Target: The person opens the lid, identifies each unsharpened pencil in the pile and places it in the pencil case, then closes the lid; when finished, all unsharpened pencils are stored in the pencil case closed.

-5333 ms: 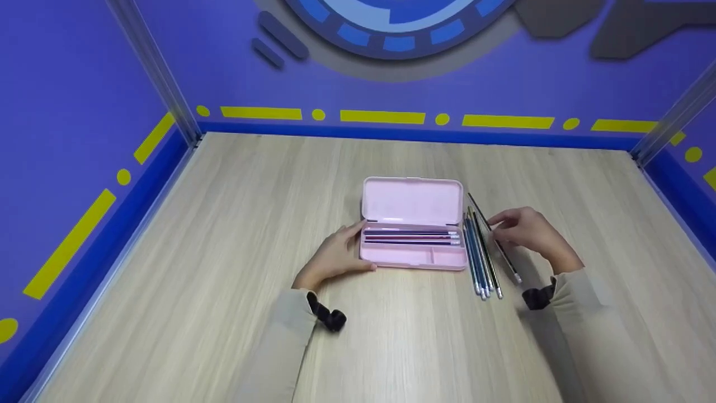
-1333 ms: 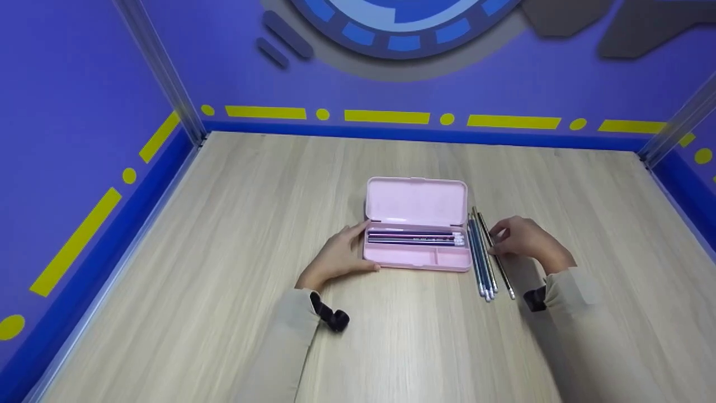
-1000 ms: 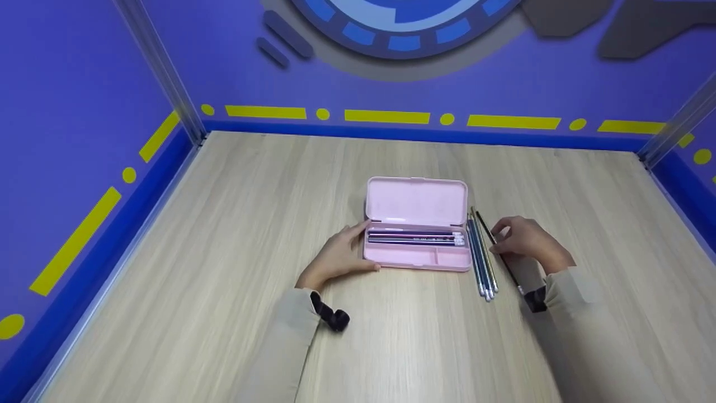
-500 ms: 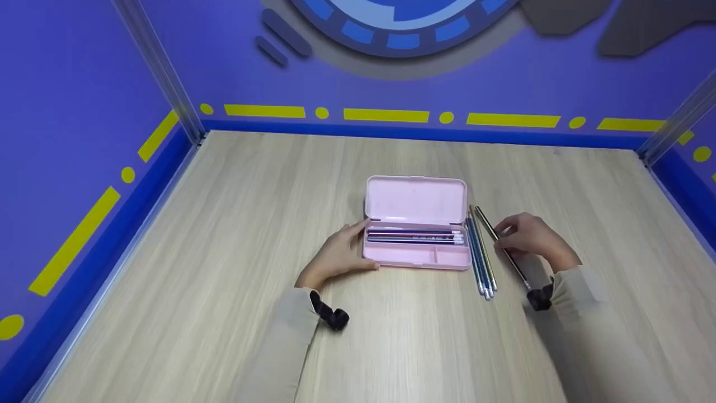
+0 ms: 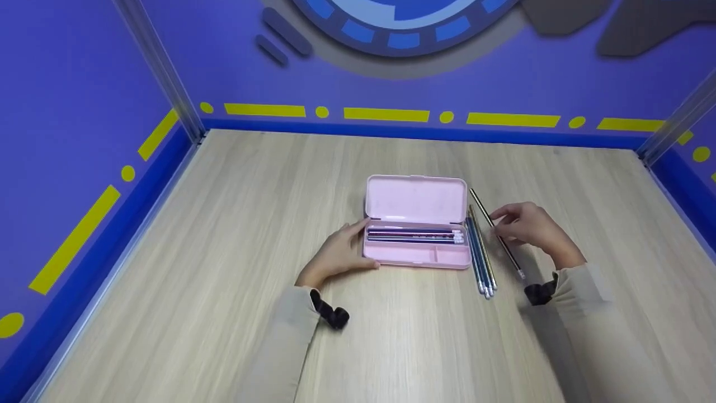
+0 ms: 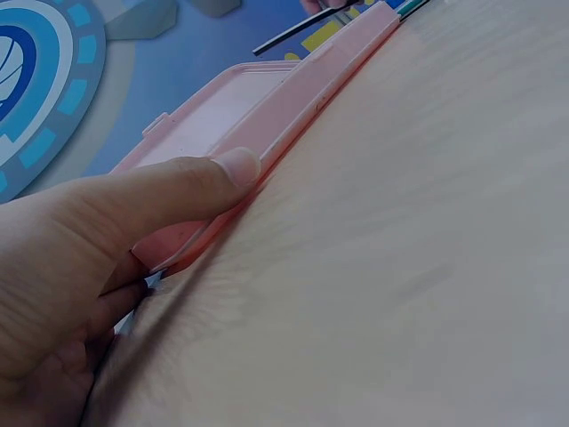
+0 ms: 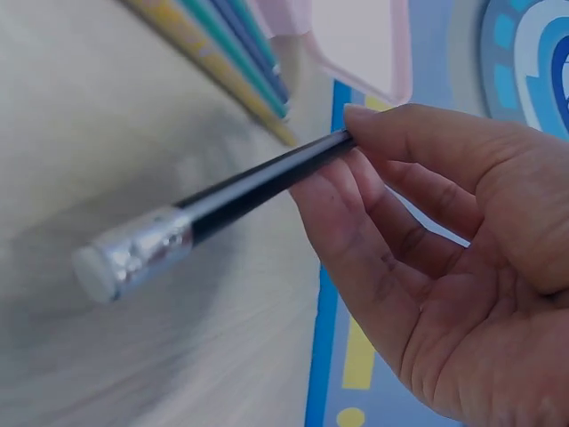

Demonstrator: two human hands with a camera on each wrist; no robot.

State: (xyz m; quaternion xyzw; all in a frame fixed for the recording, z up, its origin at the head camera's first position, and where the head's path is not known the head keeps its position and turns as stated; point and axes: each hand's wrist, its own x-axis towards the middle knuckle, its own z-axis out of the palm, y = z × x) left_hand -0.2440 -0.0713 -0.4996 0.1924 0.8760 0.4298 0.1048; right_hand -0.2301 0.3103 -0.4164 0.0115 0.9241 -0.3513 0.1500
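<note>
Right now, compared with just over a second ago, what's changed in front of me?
The right hand has drawn the dark pencil away from the loose pencils, rightward and forward, and holds it pinched. The left hand still grips the open pink case; the pencils inside lie as before.

A: what's it all sitting on?
B: pale wood-grain table (image 5: 414,319) tbh
A: and lying right on it?
B: open pink pencil case (image 5: 400,253), plus a small bunch of loose pencils (image 5: 479,257) just right of it, eraser ends toward the near side
</note>
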